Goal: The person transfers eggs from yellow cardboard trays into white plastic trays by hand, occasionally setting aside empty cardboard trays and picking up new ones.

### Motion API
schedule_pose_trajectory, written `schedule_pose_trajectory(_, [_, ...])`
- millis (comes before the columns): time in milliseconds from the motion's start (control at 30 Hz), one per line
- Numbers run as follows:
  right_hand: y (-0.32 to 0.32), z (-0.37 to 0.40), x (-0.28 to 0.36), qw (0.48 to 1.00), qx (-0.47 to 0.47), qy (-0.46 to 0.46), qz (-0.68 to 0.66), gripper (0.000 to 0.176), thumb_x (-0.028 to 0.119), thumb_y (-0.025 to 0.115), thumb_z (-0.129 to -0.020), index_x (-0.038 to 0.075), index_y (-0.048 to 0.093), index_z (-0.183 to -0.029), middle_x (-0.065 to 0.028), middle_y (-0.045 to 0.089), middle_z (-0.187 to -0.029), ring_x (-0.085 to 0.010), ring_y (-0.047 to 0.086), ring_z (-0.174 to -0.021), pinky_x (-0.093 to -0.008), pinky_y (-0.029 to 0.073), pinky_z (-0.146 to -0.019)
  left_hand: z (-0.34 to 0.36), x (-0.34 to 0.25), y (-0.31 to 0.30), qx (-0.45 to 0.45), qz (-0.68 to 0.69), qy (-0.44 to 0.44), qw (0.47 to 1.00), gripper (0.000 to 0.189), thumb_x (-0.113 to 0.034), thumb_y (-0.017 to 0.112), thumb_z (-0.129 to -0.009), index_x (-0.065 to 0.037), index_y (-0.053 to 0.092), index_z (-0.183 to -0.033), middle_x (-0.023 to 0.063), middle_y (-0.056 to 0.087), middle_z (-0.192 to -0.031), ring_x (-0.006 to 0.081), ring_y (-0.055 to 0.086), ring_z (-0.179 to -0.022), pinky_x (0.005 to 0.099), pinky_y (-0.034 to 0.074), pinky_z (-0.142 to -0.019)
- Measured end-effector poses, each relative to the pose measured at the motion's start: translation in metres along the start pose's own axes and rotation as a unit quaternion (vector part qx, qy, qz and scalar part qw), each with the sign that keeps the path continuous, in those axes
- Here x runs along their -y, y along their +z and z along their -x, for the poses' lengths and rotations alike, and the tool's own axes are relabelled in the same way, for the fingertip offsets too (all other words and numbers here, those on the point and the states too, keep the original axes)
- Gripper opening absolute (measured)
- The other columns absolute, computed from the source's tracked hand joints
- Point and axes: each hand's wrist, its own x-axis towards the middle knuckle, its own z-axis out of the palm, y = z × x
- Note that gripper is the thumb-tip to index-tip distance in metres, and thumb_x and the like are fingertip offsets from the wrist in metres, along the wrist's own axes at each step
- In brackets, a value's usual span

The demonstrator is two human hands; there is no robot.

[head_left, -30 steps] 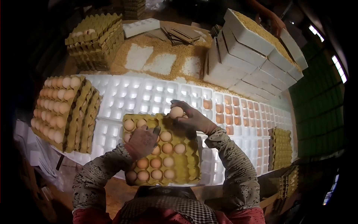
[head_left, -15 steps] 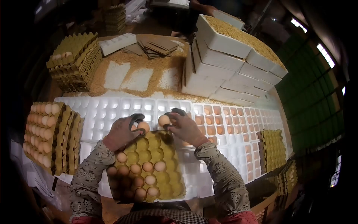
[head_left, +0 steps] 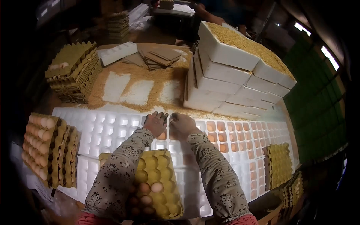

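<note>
My left hand (head_left: 155,123), in a glove with dark fingertips, is over the far rows of a white foam tray (head_left: 123,120). Its fingers curl downward, and whatever they grip is hidden. Close beside it, my right hand (head_left: 183,124) also bends its fingers into the tray, hiding what they hold. An egg (head_left: 162,136) sits in a cell just below my left hand. Nearer my body lies a yellowish pulp egg tray (head_left: 159,174), partly covered by my left sleeve; several eggs (head_left: 156,187) remain in its near cells, others are in shadow.
Foam trays holding eggs (head_left: 224,148) extend right. Stacked egg-filled pulp trays (head_left: 39,146) stand at left, with another pulp-tray stack (head_left: 71,71) behind. White foam boxes (head_left: 228,80) topped with grain-like material rise at back right. A pulp tray (head_left: 279,165) stands on the right. Another person's arm (head_left: 210,15) shows behind.
Both hands have moved forward from above the pulp tray to the far foam-tray cells. The eggs seen in them earlier are now hidden. The view has shifted slightly.
</note>
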Motion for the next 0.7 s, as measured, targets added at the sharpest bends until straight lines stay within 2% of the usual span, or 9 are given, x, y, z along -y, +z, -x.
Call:
schedule_pose_trajectory(67, [0.002,0.004,0.006,0.967,-0.244,-0.003,-0.066,0.037,0.03,0.058,-0.087,0.013,0.056,-0.12,-0.0165,0.064,-0.109,-0.0342,0.061,-0.1,-0.0439,0.046,-0.088,0.007,0.005,0.001,0.031,0.064,0.005,0.997,0.055,-0.04,0.043,-0.094,-0.014,0.036,-0.142,0.0118,0.04,-0.143,0.0333,0.031,-0.135,0.0467,0.026,-0.108])
schedule_pose_trajectory(133, [0.017,-0.007,-0.013,0.927,-0.35,-0.04,-0.13,0.036,0.023,0.055,-0.089,0.009,0.054,-0.121,-0.0168,0.057,-0.117,-0.0369,0.057,-0.105,-0.0449,0.044,-0.09,0.013,0.017,0.011,-0.006,0.129,0.053,0.99,0.055,-0.04,0.04,-0.096,-0.012,0.034,-0.142,0.0125,0.038,-0.145,0.0333,0.027,-0.138,0.046,0.025,-0.11])
schedule_pose_trajectory(200, [0.038,0.006,-0.046,0.965,-0.239,-0.074,0.083,0.042,0.023,0.054,-0.089,0.009,0.048,-0.128,-0.0168,0.053,-0.125,-0.0391,0.048,-0.111,-0.0472,0.036,-0.099,0.029,0.023,-0.003,-0.048,0.221,0.064,0.972,0.051,-0.034,0.045,-0.096,-0.01,0.038,-0.14,0.0125,0.044,-0.14,0.0294,0.038,-0.132,0.0405,0.031,-0.108])
schedule_pose_trajectory(267, [0.047,0.028,-0.046,0.914,-0.342,-0.11,0.189,0.046,0.023,0.058,-0.086,0.009,0.047,-0.129,-0.0191,0.051,-0.125,-0.0383,0.051,-0.105,-0.0474,0.039,-0.096,0.066,0.025,-0.036,-0.059,0.387,-0.001,0.92,0.046,-0.023,0.053,-0.094,-0.007,0.042,-0.137,0.0106,0.05,-0.133,0.0228,0.049,-0.121,0.0324,0.039,-0.102])
schedule_pose_trajectory(367, [0.014,0.105,0.03,0.939,-0.274,-0.19,-0.081,0.05,0.022,0.062,-0.083,0.008,0.048,-0.129,-0.0201,0.051,-0.122,-0.037,0.052,-0.104,-0.0485,0.041,-0.095,0.153,0.049,-0.07,-0.101,0.444,0.01,0.89,0.042,-0.01,0.055,-0.092,-0.004,0.045,-0.133,0.0086,0.055,-0.127,0.0174,0.053,-0.113,0.0283,0.043,-0.096])
schedule_pose_trajectory(467, [0.011,0.186,0.093,0.906,-0.022,-0.424,-0.002,0.056,0.029,0.068,-0.078,0.014,0.052,-0.129,-0.0156,0.056,-0.108,-0.0303,0.049,-0.112,-0.0471,0.034,-0.107,0.235,0.059,-0.054,-0.119,0.547,-0.021,0.828,0.044,-0.006,0.055,-0.089,-0.003,0.047,-0.132,0.0104,0.057,-0.123,0.0204,0.055,-0.111,0.0298,0.043,-0.096])
schedule_pose_trajectory(567, [0.054,0.217,0.093,0.91,0.018,-0.387,0.145,0.051,0.033,0.063,-0.085,0.012,0.052,-0.13,-0.0134,0.056,-0.109,-0.0293,0.051,-0.111,-0.0469,0.031,-0.11,0.286,0.042,-0.056,-0.065,0.404,-0.045,0.911,0.049,-0.009,0.061,-0.082,-0.003,0.049,-0.129,0.0125,0.057,-0.119,0.026,0.056,-0.109,0.035,0.044,-0.095])
schedule_pose_trajectory(633, [0.044,0.217,0.098,0.914,0.011,-0.378,0.144,0.051,0.033,0.063,-0.085,0.011,0.051,-0.13,-0.0148,0.055,-0.11,-0.0294,0.054,-0.106,-0.0465,0.036,-0.106,0.306,0.033,-0.037,-0.115,0.232,0.084,0.962,0.052,-0.016,0.066,-0.077,-0.002,0.052,-0.125,0.014,0.057,-0.116,0.0306,0.055,-0.107,0.0411,0.044,-0.092])
schedule_pose_trajectory(700, [0.023,0.223,0.108,0.954,0.018,-0.195,-0.228,0.052,0.032,0.066,-0.082,0.007,0.05,-0.125,-0.0179,0.055,-0.109,-0.0315,0.06,-0.093,-0.044,0.047,-0.091,0.318,0.02,-0.034,-0.073,0.145,0.125,0.979,0.051,-0.021,0.069,-0.076,-0.003,0.054,-0.121,0.0126,0.058,-0.114,0.0293,0.055,-0.104,0.0429,0.044,-0.091])
